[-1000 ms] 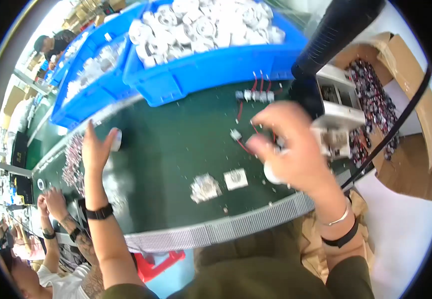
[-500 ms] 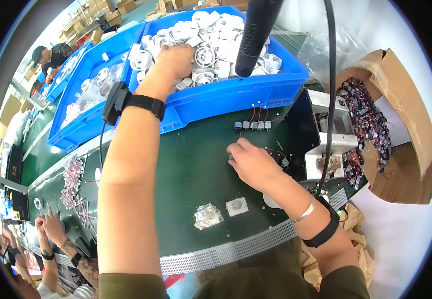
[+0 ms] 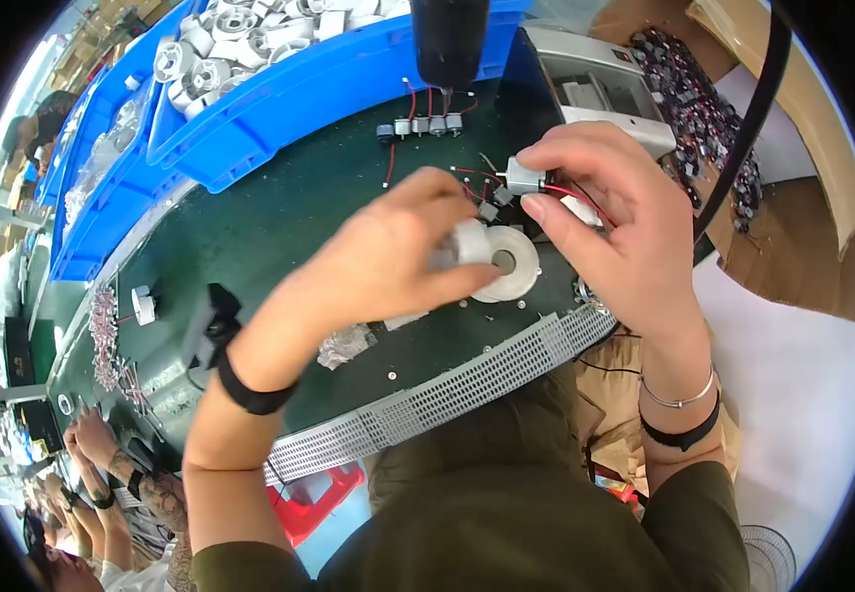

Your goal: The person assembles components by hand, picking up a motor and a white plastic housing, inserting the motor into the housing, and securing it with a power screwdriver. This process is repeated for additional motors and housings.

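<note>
My left hand (image 3: pixel 388 259) holds a small white plastic wheel-shaped part (image 3: pixel 469 240) just above a white round disc (image 3: pixel 512 264) lying on the dark green bench (image 3: pixel 250 232). My right hand (image 3: pixel 610 212) pinches a small silver motor (image 3: pixel 524 177) with red wires, right beside the left hand's part. A row of several more small motors with red leads (image 3: pixel 424 124) lies farther back. A black powered screwdriver (image 3: pixel 449 39) hangs above them.
Blue bins (image 3: pixel 299 84) of white round parts stand at the back. A grey metal box (image 3: pixel 590 84) and a cardboard box of dark small parts (image 3: pixel 704 109) are at right. Loose screws and a small plastic bag (image 3: pixel 347 345) lie near the perforated front rail (image 3: pixel 447 395). Other people's hands (image 3: pixel 92 434) work at lower left.
My left hand came back from the blue bin with a white part and now meets the right hand. My right hand lifted a motor off the bench.
</note>
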Action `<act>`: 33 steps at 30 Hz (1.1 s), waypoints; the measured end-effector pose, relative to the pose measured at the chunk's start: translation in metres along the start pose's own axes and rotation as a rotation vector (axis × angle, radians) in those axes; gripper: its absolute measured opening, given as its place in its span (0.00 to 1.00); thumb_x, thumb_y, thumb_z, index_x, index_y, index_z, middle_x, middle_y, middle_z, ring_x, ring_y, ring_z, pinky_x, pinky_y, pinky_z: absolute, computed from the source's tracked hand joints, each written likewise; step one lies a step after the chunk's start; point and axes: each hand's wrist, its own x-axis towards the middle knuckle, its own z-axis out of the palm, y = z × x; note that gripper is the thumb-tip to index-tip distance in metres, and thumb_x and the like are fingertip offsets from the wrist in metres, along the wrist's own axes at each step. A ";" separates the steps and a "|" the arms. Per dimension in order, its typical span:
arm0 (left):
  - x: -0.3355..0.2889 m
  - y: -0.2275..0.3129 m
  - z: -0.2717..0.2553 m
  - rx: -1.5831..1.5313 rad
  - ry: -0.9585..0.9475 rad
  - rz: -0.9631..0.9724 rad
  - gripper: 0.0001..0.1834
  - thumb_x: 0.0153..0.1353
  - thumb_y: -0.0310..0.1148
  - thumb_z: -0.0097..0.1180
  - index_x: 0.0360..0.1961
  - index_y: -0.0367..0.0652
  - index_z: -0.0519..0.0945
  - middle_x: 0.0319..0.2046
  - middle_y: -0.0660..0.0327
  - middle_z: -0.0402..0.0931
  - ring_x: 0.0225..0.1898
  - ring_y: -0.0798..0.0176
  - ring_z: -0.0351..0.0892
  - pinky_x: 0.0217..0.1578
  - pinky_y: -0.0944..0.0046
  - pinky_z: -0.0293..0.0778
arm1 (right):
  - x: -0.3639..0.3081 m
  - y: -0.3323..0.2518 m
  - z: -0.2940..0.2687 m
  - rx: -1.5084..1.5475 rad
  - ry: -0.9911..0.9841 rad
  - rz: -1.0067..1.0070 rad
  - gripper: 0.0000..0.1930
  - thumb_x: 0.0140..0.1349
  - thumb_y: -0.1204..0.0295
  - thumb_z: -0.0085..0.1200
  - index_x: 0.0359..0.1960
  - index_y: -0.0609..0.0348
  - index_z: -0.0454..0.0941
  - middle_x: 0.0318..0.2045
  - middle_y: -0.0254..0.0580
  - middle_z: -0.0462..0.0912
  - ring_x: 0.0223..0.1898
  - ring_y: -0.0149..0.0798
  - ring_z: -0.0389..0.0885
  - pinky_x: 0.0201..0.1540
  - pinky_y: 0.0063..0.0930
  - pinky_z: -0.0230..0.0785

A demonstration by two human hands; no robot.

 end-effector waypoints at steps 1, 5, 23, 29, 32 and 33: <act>0.001 0.003 0.013 0.018 0.015 0.026 0.26 0.42 0.41 0.68 0.39 0.34 0.76 0.34 0.51 0.74 0.38 0.48 0.75 0.38 0.57 0.73 | -0.003 0.000 -0.002 0.061 -0.003 0.058 0.14 0.51 0.86 0.55 0.42 0.69 0.73 0.42 0.41 0.74 0.42 0.29 0.75 0.46 0.21 0.69; 0.010 0.010 0.047 0.079 0.084 0.067 0.27 0.41 0.44 0.68 0.38 0.35 0.77 0.35 0.53 0.74 0.37 0.49 0.75 0.40 0.56 0.72 | -0.019 0.004 -0.014 0.185 -0.007 0.312 0.16 0.52 0.86 0.56 0.43 0.68 0.71 0.42 0.39 0.75 0.43 0.29 0.75 0.47 0.21 0.69; -0.011 0.000 0.068 0.056 0.187 -0.083 0.35 0.34 0.40 0.72 0.46 0.41 0.72 0.46 0.54 0.71 0.46 0.46 0.72 0.46 0.54 0.70 | -0.030 0.034 0.010 -0.183 -0.315 0.183 0.13 0.45 0.79 0.62 0.32 0.63 0.73 0.30 0.40 0.76 0.30 0.36 0.75 0.33 0.27 0.69; -0.023 -0.001 0.053 -0.020 0.275 -0.014 0.38 0.32 0.47 0.73 0.45 0.41 0.72 0.47 0.52 0.70 0.47 0.46 0.70 0.48 0.53 0.67 | -0.008 0.027 -0.001 -0.219 -0.143 -0.141 0.17 0.47 0.77 0.61 0.39 0.62 0.72 0.37 0.39 0.75 0.39 0.36 0.73 0.39 0.31 0.67; -0.031 0.001 0.053 0.062 0.344 0.106 0.33 0.35 0.47 0.71 0.42 0.45 0.73 0.46 0.53 0.70 0.47 0.47 0.70 0.48 0.52 0.67 | 0.040 0.002 -0.004 -0.030 0.183 -0.194 0.15 0.54 0.77 0.55 0.43 0.65 0.69 0.34 0.41 0.74 0.33 0.36 0.72 0.38 0.33 0.65; -0.029 0.002 0.055 0.134 0.354 0.177 0.30 0.36 0.47 0.70 0.41 0.47 0.74 0.45 0.54 0.70 0.47 0.47 0.70 0.48 0.51 0.68 | 0.060 -0.009 -0.007 -0.150 0.117 -0.272 0.13 0.57 0.76 0.52 0.44 0.65 0.69 0.32 0.42 0.73 0.31 0.37 0.72 0.38 0.33 0.65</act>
